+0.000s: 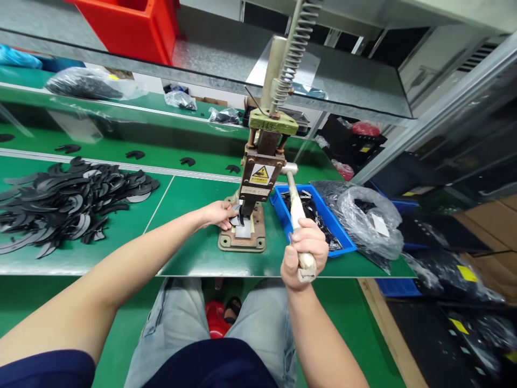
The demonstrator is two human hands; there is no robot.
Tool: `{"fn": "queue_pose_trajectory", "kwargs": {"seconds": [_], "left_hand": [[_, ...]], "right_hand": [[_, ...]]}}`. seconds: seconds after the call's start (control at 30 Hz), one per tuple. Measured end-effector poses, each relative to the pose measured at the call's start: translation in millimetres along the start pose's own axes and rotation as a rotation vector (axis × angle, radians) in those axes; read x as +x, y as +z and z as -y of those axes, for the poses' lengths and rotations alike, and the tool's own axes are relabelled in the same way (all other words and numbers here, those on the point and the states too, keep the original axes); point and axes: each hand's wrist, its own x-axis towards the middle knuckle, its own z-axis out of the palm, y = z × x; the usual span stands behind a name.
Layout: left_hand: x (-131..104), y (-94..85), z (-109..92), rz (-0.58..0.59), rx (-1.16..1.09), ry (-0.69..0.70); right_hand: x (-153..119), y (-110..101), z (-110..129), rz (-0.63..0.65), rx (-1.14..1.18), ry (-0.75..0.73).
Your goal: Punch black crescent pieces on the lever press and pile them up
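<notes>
A dark curved piece (235, 220) sits at the foot of the hand press (262, 175), just beside the press's dark lower tool and over its base plate (242, 243). The left hand (218, 214) pinches this piece between thumb and fingers, coming in from the left side. The right hand (306, 250) is wrapped firmly around the pale lever handle (297, 205), which slants down from the press toward the person. A yellow warning label (260, 173) faces front on the press, and a coil spring (297, 54) rises above it.

The press stands on the green tabletop (189, 194). Right of it, a blue bin (343, 250) holds small dark parts, with a clear plastic bag (369, 215) lying beside it. Well to the left lies a heap of dark curved strips (81, 199). Behind, a few small arched pieces (135, 154) lie spaced in a row. A red bin (129, 27) rests on the grey shelf (218, 54) above.
</notes>
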Motion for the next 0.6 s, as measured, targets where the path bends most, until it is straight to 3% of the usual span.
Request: {"fn": "queue_pose_trajectory", "kwargs": {"seconds": [0.2,0.33,0.5,0.6], "left_hand": [[-4.0,-11.1,3.5,0.042,-0.069,0.155],[-4.1,-18.9,7.4,0.066,-0.047,0.215],[1.7,-12.5,12.6,0.028,-0.021,0.248],[4.1,-8.7,13.4,-0.012,0.002,0.195]], "right_hand": [[3.2,-7.8,0.9,0.093,-0.034,-0.023],[2.8,-6.2,0.7,0.065,-0.027,-0.018],[1.1,-2.7,0.8,0.036,-0.025,-0.006],[2.0,-1.8,0.8,0.025,-0.02,-0.006]]}}
